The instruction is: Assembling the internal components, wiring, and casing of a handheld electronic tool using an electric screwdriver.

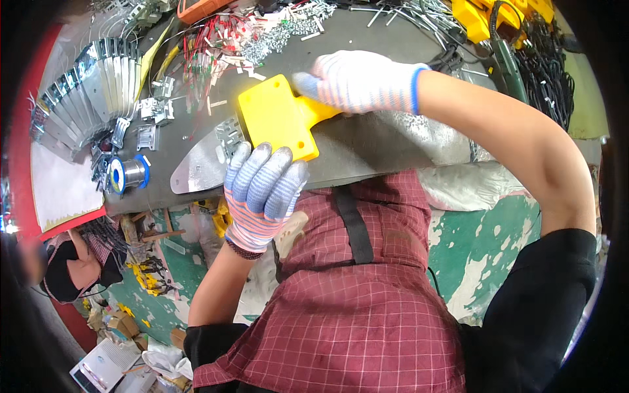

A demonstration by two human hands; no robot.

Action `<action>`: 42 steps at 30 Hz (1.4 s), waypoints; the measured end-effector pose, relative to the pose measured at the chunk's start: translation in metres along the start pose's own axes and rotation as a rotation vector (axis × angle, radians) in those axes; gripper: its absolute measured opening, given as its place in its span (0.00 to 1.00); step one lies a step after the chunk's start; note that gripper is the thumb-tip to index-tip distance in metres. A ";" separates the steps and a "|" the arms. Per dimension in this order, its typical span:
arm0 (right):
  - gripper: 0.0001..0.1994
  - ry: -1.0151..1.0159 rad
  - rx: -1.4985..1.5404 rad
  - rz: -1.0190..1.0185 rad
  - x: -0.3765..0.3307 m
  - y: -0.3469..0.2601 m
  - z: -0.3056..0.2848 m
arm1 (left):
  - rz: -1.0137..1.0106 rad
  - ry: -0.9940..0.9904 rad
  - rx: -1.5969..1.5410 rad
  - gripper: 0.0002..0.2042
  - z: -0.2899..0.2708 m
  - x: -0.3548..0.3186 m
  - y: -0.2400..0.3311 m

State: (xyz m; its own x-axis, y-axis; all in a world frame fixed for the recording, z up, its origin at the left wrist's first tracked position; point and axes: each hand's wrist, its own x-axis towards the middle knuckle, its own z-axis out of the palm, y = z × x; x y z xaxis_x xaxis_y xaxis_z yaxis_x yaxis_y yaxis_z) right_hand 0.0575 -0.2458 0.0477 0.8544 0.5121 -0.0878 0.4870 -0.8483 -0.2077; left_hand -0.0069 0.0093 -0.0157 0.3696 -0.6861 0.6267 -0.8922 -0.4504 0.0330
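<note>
apron: red checked cloth (354,308) over the person's lap, nearest the lens, black strap running up the middle
left hand: striped knit glove (262,190), fingers curled over the near end of the yellow plastic housing (278,121), clamping it against the table edge
right hand: white knit glove with blue cuff (363,80), closed around the narrow handle end of the same housing, thumb on top
grip state: both hands shut on the housing, one at each end; no gap showing
housing position: flat on the dark grey bench (386,141), near its front edge, broad end toward the left hand, partly over a bare metal plate (203,167)
plate: rounded tip, punched bracket on it, touching the housing's lower left side
step (judged): looks like seating or aligning the yellow part on the metal piece; pressing, not lifting
next move (judged): needs the left hand steady as an anchor while the right adjusts angle; slipping off the bench edge is the risk
surroundings: solder spool (129,173) left of plate; fanned row of metal blades (92,88) far left; red-wired parts (216,39) and loose screws behind; black cables (544,72) far right
other person: seated low at left, only partly seen
</note>
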 end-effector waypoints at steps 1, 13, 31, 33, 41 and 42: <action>0.16 -0.219 0.281 0.262 -0.002 -0.003 -0.017 | -0.007 0.017 -0.009 0.19 0.000 -0.001 0.001; 0.14 -0.122 0.194 0.180 -0.020 0.012 -0.012 | -0.071 -0.049 -0.077 0.19 -0.005 0.003 0.010; 0.10 0.070 -0.180 0.191 -0.015 0.086 -0.022 | -0.355 -0.434 -0.120 0.11 0.027 0.116 -0.132; 0.10 0.042 -0.194 0.214 -0.023 0.095 -0.024 | -0.353 -0.464 -0.070 0.13 0.028 0.116 -0.133; 0.10 0.302 0.233 0.366 -0.003 0.108 -0.006 | -0.027 -0.342 -0.266 0.11 0.041 0.154 -0.113; 0.10 0.343 0.275 0.335 0.004 0.107 -0.005 | -0.027 -0.336 -0.261 0.11 0.051 0.164 -0.109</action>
State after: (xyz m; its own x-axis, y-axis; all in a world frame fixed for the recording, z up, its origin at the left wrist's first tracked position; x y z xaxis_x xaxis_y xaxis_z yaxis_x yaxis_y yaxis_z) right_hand 0.1140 -0.3351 0.0303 0.9868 0.1081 0.1204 0.1528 -0.8673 -0.4737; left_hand 0.1640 -0.0829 0.0437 0.4194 -0.8434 0.3357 -0.9008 -0.3408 0.2693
